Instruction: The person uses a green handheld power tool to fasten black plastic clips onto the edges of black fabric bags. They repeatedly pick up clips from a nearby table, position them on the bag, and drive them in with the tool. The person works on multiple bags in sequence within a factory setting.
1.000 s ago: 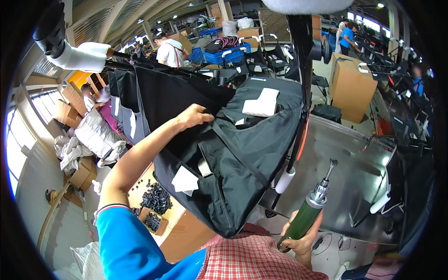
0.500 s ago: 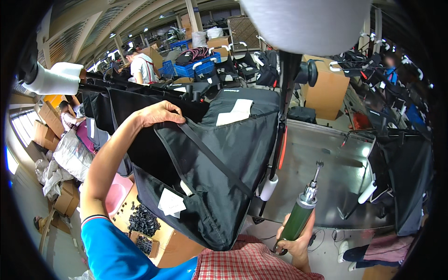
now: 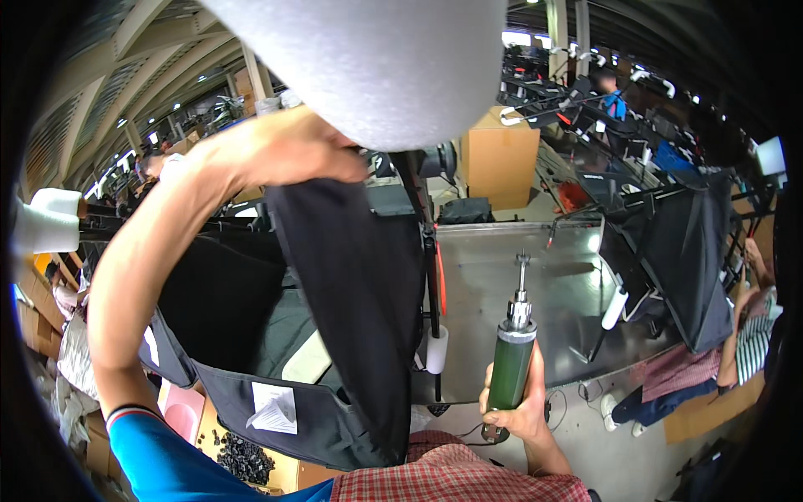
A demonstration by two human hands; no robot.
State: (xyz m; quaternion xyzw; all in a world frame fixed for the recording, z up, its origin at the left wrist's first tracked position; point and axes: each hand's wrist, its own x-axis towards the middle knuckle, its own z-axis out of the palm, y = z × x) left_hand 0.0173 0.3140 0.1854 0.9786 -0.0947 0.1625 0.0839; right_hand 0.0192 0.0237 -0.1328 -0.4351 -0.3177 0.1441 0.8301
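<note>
The left hand [image 3: 293,151] pinched the top edge of the black fabric [image 3: 351,293], though blur hid the exact set of the fingertips; the right hand [image 3: 520,403] was wrapped around the green driver [image 3: 510,368]. The fabric hung in front of the person, its raised strip dropping from the left hand, and the driver stood apart on its right, bit pointing away from the body.

The likeliest trouble was the fabric slipping, since so little of its edge seemed to be caught. A leftward swing of the driver could also snag the bit in the strip or strike the pole [image 3: 431,276] along the fabric's right side.

A big white pad [image 3: 385,67] loomed above the fabric, crowding the left hand and blocking the view beyond it. A white sleeve [image 3: 436,350] stood just right of the fabric, with the metal table [image 3: 477,335] behind it. Farther right was another black cover [image 3: 694,259]; a carton [image 3: 502,163] stood beyond the fabric, and black parts [image 3: 244,458] lay heaped at its near left.
</note>
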